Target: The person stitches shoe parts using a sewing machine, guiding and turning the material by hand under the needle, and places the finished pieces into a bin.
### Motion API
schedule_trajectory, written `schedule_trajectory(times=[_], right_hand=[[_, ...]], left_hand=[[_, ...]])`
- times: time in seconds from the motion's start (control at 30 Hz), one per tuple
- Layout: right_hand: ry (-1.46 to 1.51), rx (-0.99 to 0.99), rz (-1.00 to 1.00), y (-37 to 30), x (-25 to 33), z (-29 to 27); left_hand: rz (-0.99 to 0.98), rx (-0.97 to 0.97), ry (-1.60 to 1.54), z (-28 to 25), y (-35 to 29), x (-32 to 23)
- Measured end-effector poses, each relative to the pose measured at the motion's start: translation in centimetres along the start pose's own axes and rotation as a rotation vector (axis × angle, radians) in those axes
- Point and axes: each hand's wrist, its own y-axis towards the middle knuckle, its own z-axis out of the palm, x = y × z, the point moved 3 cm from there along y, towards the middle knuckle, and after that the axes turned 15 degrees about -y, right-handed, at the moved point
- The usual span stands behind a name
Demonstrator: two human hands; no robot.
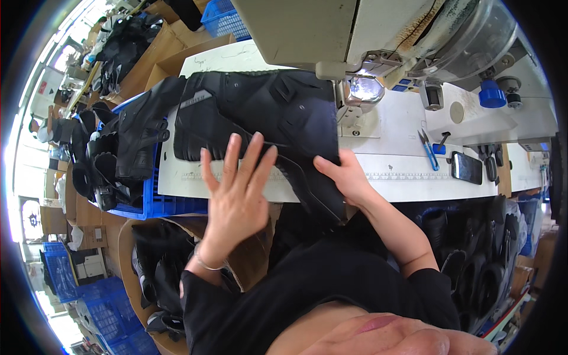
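A black boot upper (254, 103) lies on its side on the white table, its open top edge beside the sewing machine's needle area (354, 109). My left hand (236, 198) is over the near edge of the upper, fingers spread, the fingertips over the black material; whether they press on it I cannot tell. Around the near right edge my right hand (350, 177) is closed, thumb on top and the other fingers hidden underneath. Part of the upper hangs past the table's front edge toward me.
Large sewing machine (307, 29) overhead. Blue thread snips (429, 151) and a phone (467, 167) lie on the right. At left stands a blue basket (148, 204) of black boot uppers. Below it is a cardboard box (126, 254) of black pieces. More uppers (473, 254) sit at lower right.
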Motion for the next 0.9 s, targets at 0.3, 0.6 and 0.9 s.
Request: schedule_trajectory(times=[0.3, 0.6, 0.9], right_hand=[[-0.212, 0.003, -0.097, -3.7, -1.0, -4.4], [-0.021, -0.052, -0.065, -4.3, -2.6, -4.7], [-0.022, -0.105, -0.156, -4.7, -3.2, -3.9]], left_hand=[[0.334, -0.165, 0.465, -2.0, 2.3, 0.6], [0.349, -0.076, 0.501, -2.8, 2.5, -1.8], [0.374, -0.085, 0.503, -2.8, 2.6, -1.7]])
